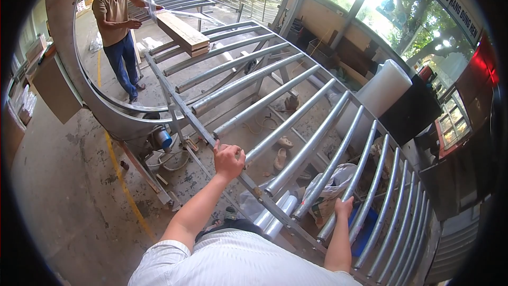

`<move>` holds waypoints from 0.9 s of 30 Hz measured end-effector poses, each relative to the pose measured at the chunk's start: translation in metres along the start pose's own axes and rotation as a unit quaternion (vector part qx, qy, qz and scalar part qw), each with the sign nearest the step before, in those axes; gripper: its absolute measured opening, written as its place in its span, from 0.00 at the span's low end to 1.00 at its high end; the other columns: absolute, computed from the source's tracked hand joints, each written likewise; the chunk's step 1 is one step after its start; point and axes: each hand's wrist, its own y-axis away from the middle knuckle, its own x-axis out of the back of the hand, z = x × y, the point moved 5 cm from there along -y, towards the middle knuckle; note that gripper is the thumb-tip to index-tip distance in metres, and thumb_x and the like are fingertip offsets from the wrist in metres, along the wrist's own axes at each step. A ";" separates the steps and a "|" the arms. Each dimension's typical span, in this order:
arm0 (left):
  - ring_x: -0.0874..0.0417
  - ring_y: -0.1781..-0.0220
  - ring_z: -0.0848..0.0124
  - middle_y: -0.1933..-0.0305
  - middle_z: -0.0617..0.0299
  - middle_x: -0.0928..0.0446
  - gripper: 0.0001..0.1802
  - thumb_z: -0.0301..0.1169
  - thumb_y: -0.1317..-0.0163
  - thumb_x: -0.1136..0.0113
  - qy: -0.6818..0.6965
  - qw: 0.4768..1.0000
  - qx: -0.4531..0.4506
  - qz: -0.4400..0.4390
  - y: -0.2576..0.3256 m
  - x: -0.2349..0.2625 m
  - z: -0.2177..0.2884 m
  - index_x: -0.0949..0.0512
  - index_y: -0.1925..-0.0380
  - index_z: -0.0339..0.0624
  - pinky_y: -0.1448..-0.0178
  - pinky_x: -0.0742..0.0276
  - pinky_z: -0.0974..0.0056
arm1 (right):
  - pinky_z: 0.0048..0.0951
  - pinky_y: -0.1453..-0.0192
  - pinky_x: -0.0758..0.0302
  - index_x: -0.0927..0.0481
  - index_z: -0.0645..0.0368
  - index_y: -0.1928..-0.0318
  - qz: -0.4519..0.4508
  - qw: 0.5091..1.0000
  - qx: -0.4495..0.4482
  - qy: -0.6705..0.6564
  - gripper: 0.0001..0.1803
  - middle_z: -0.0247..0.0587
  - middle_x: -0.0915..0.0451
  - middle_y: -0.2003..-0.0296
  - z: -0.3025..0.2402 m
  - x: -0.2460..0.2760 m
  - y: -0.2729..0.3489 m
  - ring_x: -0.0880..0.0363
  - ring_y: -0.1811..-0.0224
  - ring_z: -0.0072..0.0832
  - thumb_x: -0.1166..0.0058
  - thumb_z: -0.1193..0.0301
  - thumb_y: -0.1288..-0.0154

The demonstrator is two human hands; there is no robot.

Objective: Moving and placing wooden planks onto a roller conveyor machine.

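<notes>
A roller conveyor (283, 133) with metal rollers in a grey frame runs from the lower right to the far middle. My left hand (228, 160) is closed over its near side rail (197, 123), fingers curled by a roller's end. Farther right, my right hand (344, 207) grips a metal roller (360, 175), its fingers partly hidden. At the conveyor's far end lies a stack of long wooden boards (181, 31). A co-worker (117, 26) stands beside it, both hands near the boards and clear plastic film (152, 8).
A large grey ring-shaped machine (63, 42) encircles the conveyor's far part. A blue motor (163, 139) and hoses sit low beside it. Plastic film rolls (279, 216) and a blue bin (365, 233) lie under the rollers. A big white foam roll (389, 82) leans at the right.
</notes>
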 end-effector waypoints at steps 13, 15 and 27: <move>0.12 0.49 0.62 0.65 0.64 0.11 0.09 0.38 0.36 0.34 0.002 1.000 -0.005 0.010 0.000 0.000 -0.001 0.11 0.68 0.48 0.13 0.44 0.46 | 0.50 0.24 0.25 0.42 0.66 0.18 -0.006 1.000 -0.005 0.003 0.51 0.72 0.22 0.32 0.003 -0.002 -0.003 0.20 0.30 0.60 0.34 0.58 0.35; 0.12 0.49 0.62 0.65 0.64 0.11 0.09 0.38 0.36 0.34 0.001 1.000 -0.007 0.012 0.000 0.000 0.000 0.11 0.68 0.48 0.13 0.44 0.46 | 0.50 0.24 0.25 0.42 0.66 0.18 -0.006 1.000 -0.003 0.004 0.51 0.71 0.22 0.32 0.003 -0.002 -0.003 0.20 0.30 0.60 0.34 0.58 0.35; 0.13 0.50 0.62 0.66 0.64 0.12 0.08 0.38 0.36 0.33 0.002 1.000 -0.005 0.009 0.000 -0.001 0.000 0.11 0.69 0.49 0.13 0.43 0.44 | 0.51 0.23 0.26 0.42 0.67 0.18 -0.009 1.000 -0.007 0.007 0.51 0.71 0.23 0.31 0.000 0.001 0.000 0.21 0.29 0.61 0.34 0.58 0.35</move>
